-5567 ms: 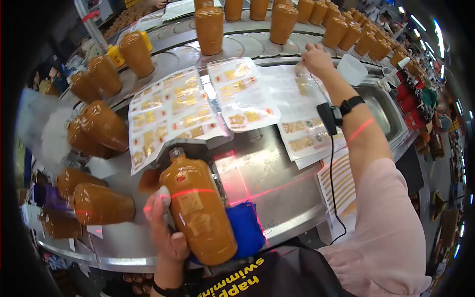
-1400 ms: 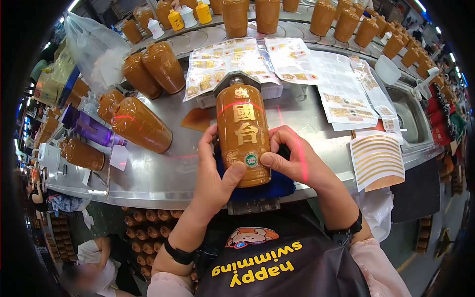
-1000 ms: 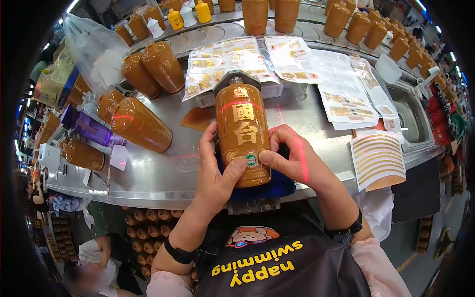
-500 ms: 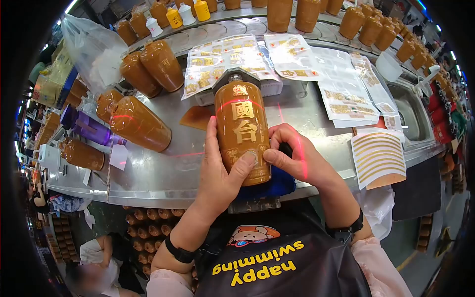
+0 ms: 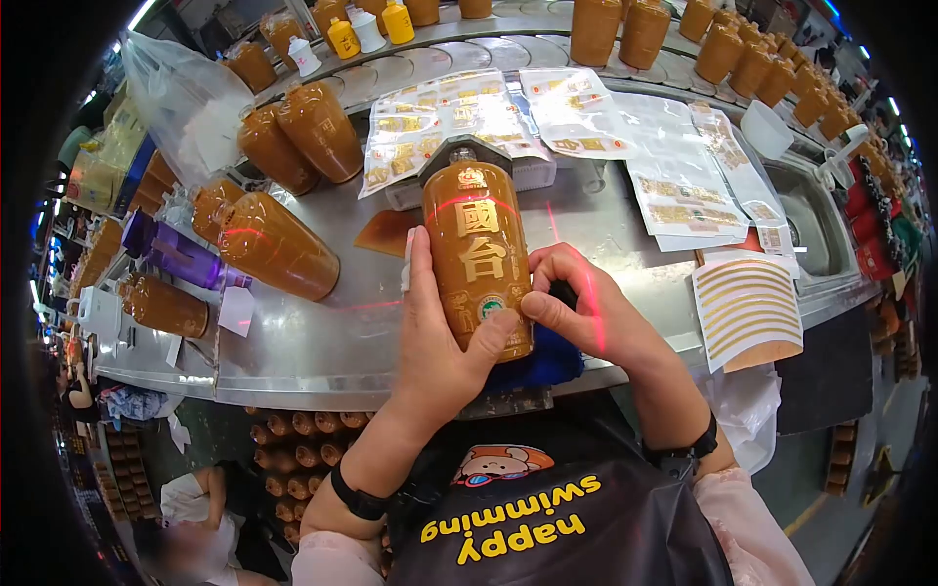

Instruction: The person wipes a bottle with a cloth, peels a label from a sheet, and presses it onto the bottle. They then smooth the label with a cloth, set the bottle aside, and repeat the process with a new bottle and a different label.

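Observation:
A glossy brown bottle (image 5: 479, 234) with gold characters lies tilted, its neck in a dark angular holder (image 5: 466, 149) and its lower end over a blue cloth (image 5: 540, 364). My left hand (image 5: 440, 327) is wrapped round its left side, fingers along the edge and thumb on the lower front. Just above that thumb shows a round green-and-gold emblem (image 5: 491, 308). My right hand (image 5: 583, 303) holds the lower right side, with the thumb pressed to the bottle and the fingers curled. Something dark shows between those fingers; I cannot make it out. Red laser lines cross bottle and hand.
Label sheets (image 5: 430, 122) lie behind the bottle; more sheets (image 5: 684, 186) and a sheet of gold curved strips (image 5: 749, 311) are at right. Several brown bottles (image 5: 278, 244) and a purple bottle (image 5: 174, 251) stand at left. A conveyor (image 5: 508, 44) carries bottles behind. A sink (image 5: 816, 220) is at right.
My left thumb has slid off the emblem, toward the lower right, so the emblem now shows. The bottle has shifted very slightly. Bottles on the conveyor have moved right.

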Available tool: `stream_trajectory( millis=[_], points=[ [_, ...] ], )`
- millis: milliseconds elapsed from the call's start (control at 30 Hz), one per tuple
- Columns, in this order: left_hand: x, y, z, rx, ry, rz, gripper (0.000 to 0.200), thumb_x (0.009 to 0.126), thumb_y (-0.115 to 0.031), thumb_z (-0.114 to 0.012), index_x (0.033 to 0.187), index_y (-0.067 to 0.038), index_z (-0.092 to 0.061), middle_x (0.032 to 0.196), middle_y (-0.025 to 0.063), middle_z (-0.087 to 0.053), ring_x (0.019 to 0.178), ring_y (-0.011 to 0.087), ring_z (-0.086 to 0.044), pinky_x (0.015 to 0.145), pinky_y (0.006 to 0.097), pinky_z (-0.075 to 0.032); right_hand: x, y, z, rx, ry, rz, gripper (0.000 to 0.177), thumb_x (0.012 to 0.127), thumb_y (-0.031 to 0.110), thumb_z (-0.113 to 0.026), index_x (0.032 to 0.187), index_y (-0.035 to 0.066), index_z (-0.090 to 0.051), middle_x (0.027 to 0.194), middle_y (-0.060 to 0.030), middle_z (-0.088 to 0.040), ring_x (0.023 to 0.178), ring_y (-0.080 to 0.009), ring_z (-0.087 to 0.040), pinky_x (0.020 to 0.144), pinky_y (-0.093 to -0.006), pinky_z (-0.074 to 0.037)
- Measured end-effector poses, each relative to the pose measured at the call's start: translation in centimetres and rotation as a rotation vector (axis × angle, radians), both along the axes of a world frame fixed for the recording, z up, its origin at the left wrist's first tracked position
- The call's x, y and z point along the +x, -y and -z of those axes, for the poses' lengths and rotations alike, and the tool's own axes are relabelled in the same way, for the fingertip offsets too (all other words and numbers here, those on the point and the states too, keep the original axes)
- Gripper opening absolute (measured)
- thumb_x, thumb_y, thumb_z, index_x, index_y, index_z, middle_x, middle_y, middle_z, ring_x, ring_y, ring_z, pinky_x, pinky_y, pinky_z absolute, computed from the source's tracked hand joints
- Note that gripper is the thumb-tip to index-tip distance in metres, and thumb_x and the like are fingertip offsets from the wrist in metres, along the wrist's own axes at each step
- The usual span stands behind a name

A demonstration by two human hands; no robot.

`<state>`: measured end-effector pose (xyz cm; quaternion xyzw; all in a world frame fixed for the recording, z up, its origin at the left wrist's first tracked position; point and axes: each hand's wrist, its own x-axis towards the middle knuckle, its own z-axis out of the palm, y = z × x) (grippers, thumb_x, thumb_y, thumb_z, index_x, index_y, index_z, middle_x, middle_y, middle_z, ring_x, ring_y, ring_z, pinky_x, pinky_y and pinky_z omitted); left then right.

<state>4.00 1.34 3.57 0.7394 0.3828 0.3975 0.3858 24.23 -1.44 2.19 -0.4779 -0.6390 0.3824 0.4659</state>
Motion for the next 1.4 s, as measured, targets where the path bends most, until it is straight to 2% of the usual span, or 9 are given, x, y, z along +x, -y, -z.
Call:
stream_trajectory(
  millis=[33,333,533,700,833,933,1067,1167,1400],
  points=[
    [0.0,0.0,0.1,0.067,-0.083,-0.020,0.091,0.090,-0.026,-0.064,0.148,0.013,-0.006,0.146,0.0285,-0.032,0.133,0.0322,-0.041,0.109,0.0396,-0.034,0.0,0.0,0.0,0.002,0.011,-0.003,0.032,0.088,0.032,-0.071,0.087,0.004,-0.056,0.099,-0.0123,-0.055,0.092,-0.0247,-0.055,0.084,-0.0346,-0.045],
    [0.4,0.1,-0.2,-0.145,0.181,0.050,0.088,0.091,-0.022,-0.062,0.149,0.011,-0.005,0.150,0.0280,-0.028,0.136,0.0326,-0.038,0.111,0.0394,-0.032,0.0,0.0,0.1,0.034,0.012,-0.010,0.031,0.088,0.032,-0.071,0.087,0.004,-0.056,0.100,-0.0122,-0.055,0.094,-0.0253,-0.055,0.084,-0.0344,-0.045],
    [0.0,-0.1,0.1,-0.083,0.108,0.042,0.084,0.093,-0.021,-0.060,0.150,0.010,-0.006,0.150,0.0278,-0.028,0.137,0.0320,-0.037,0.112,0.0388,-0.030,0.4,0.5,-0.6,-0.037,-0.045,0.046,0.025,0.090,0.026,-0.069,0.092,0.004,-0.057,0.103,-0.0119,-0.056,0.097,-0.0250,-0.056,0.086,-0.0335,-0.045],
    [-0.1,0.0,0.1,-0.097,0.111,0.043,0.079,0.095,-0.020,-0.055,0.150,0.010,-0.008,0.151,0.0272,-0.026,0.139,0.0301,-0.033,0.113,0.0375,-0.028,1.3,0.3,0.2,0.071,0.159,0.092,0.028,0.093,0.021,-0.064,0.114,0.003,-0.062,0.118,-0.0167,-0.054,0.109,-0.0302,-0.055,0.092,-0.0368,-0.046],
    [-0.2,0.0,0.6,-0.199,0.341,0.094,0.071,0.099,-0.021,-0.049,0.150,0.009,-0.011,0.152,0.0240,-0.028,0.140,0.0282,-0.031,0.114,0.0368,-0.025,1.3,0.9,1.2,0.033,0.290,-0.015,0.022,0.092,0.019,-0.065,0.107,0.003,-0.065,0.128,-0.0201,-0.049,0.120,-0.0316,-0.051,0.096,-0.0356,-0.045],
    [-0.7,0.2,-0.1,-0.190,0.320,0.134,0.066,0.102,-0.027,-0.044,0.151,0.005,-0.013,0.150,0.0179,-0.033,0.134,0.0221,-0.040,0.110,0.0334,-0.033,1.5,0.9,0.2,-0.046,0.124,-0.006,0.017,0.091,0.017,-0.066,0.104,0.005,-0.065,0.130,-0.0186,-0.048,0.119,-0.0296,-0.052,0.093,-0.0350,-0.047],
    [-1.2,-0.3,0.8,-0.119,0.304,0.101,0.066,0.101,-0.027,-0.046,0.150,0.006,-0.017,0.150,0.0195,-0.032,0.137,0.0242,-0.037,0.112,0.0353,-0.029,2.0,0.9,-0.5,-0.075,0.053,-0.009,0.010,0.090,0.014,-0.067,0.093,0.007,-0.061,0.126,-0.0123,-0.050,0.093,-0.0157,-0.055,0.076,-0.0271,-0.047],
    [-1.3,-0.3,1.0,-0.138,0.303,0.089,0.068,0.099,-0.025,-0.052,0.149,0.008,-0.019,0.151,0.0216,-0.030,0.141,0.0275,-0.029,0.115,0.0375,-0.023,2.8,1.8,-2.9,-0.050,-0.030,-0.042,0.015,0.092,0.013,-0.065,0.085,0.006,-0.054,0.126,-0.0112,-0.051,0.099,-0.0106,-0.051,0.082,-0.0268,-0.045],
    [-0.6,-0.4,0.2,-0.103,0.127,0.022,0.081,0.092,-0.026,-0.063,0.148,0.009,-0.017,0.153,0.0255,-0.025,0.143,0.0315,-0.027,0.116,0.0395,-0.022,3.3,2.1,-3.9,-0.005,-0.083,-0.027,0.011,0.094,0.012,-0.061,0.089,0.005,-0.054,0.126,-0.0101,-0.051,0.089,-0.0055,-0.049,0.078,-0.0226,-0.044]
  ],
)
